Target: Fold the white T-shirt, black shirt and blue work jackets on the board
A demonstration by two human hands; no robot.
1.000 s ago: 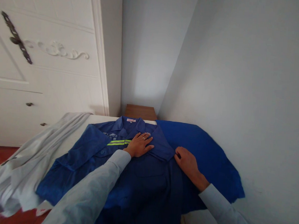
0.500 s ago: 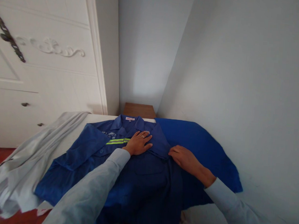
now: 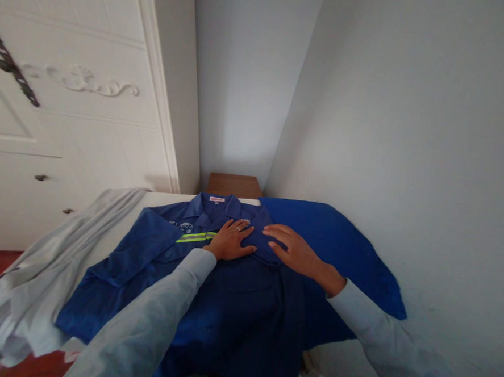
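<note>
A dark blue work jacket [image 3: 244, 313] lies spread with its collar at the far end and a yellow-green reflective stripe [image 3: 191, 237] across the chest. My left hand [image 3: 230, 241], a ring on one finger, rests flat on the chest with fingers spread. Over the sleeve folded in on the right side is my right hand [image 3: 293, 251], its fingers apart and holding nothing. Whether its fingertips touch the cloth I cannot tell. The left-side sleeve [image 3: 132, 249] is bent and lies across that side.
Brighter blue cloth [image 3: 337, 256] covers the right side of the surface, near the wall [image 3: 409, 135]. Grey cloth [image 3: 45, 289] hangs over the left side. A white cabinet [image 3: 89, 127] stands behind left, and a brown wooden piece [image 3: 235, 183] is at the back.
My right hand has let go of the folded sleeve's edge, moved left over the sleeve and opened its fingers. My left hand stays flat on the jacket.
</note>
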